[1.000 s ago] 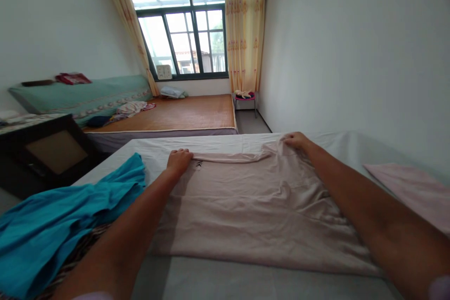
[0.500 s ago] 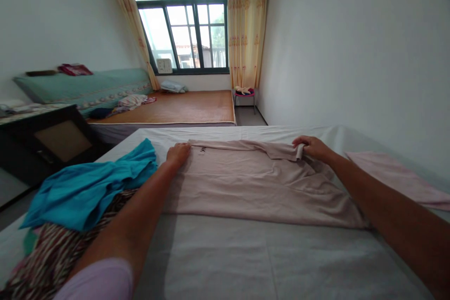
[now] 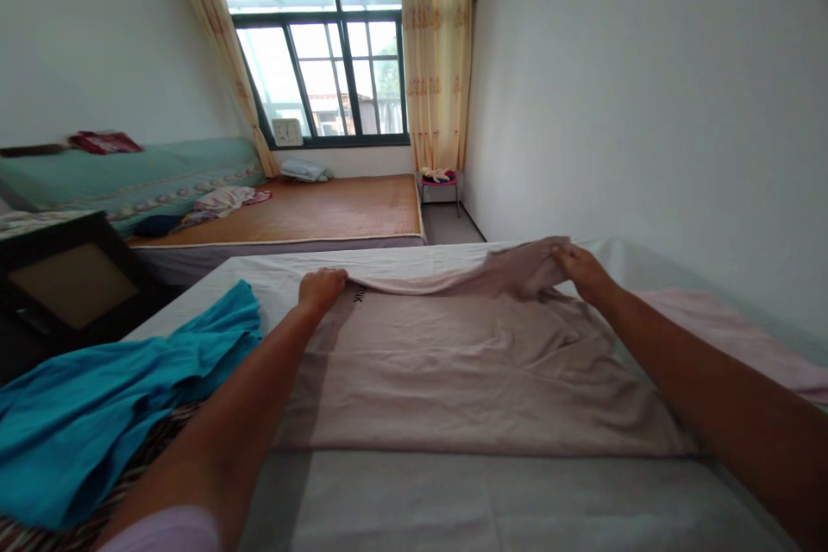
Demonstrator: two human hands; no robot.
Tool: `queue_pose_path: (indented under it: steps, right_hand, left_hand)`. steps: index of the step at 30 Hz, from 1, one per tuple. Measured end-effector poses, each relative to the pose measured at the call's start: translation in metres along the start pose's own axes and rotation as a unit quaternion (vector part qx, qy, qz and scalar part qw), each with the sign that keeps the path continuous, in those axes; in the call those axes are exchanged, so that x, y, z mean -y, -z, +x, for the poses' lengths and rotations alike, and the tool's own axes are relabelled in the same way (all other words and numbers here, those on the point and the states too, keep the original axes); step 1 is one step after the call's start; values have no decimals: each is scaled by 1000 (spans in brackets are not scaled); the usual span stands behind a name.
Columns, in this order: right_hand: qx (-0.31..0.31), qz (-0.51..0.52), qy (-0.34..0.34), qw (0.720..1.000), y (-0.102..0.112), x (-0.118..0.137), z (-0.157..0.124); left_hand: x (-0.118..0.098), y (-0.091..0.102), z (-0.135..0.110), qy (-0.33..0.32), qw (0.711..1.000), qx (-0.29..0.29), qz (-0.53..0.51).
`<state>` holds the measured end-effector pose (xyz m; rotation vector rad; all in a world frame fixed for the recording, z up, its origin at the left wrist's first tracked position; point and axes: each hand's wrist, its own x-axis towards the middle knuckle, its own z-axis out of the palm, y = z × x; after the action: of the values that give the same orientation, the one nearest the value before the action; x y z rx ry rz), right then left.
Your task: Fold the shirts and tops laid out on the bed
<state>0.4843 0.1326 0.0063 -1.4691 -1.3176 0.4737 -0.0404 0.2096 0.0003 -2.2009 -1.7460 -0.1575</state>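
Note:
A pale pink garment [image 3: 453, 371] lies spread on a grey-sheeted bed [image 3: 453, 500]. My left hand [image 3: 322, 287] is closed on the garment's far left corner, near small dark lettering. Across from it, my right hand [image 3: 580, 267] pinches the far right edge and holds it lifted a little off the sheet, so the far edge sags between both hands. Both forearms reach out over the cloth.
A turquoise garment [image 3: 116, 397] lies on a striped cloth [image 3: 135, 466] at the bed's left. Another pink cloth [image 3: 730, 336] lies at the right by the wall. A dark cabinet [image 3: 65, 285], a second bed with a mat [image 3: 304, 211] and a stool [image 3: 438, 181] stand beyond.
My right hand has raised the garment's far right edge off the bed. The left hand keeps its grip at the far left corner. The camera view has shifted slightly.

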Motion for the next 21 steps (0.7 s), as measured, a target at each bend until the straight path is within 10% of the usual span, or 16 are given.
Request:
queue_pose_path:
  steps: [5, 13, 21]
  right_hand:
    - [32, 102, 37, 994, 40, 8, -22]
    - [390, -33, -3, 920, 102, 34, -130]
    - [174, -40, 65, 982, 66, 55, -114]
  left_hand:
    - [14, 35, -27, 48, 995, -85, -35]
    - [18, 36, -132, -59, 997, 13, -40]
    - [-34, 39, -124, -73, 991, 31, -112]
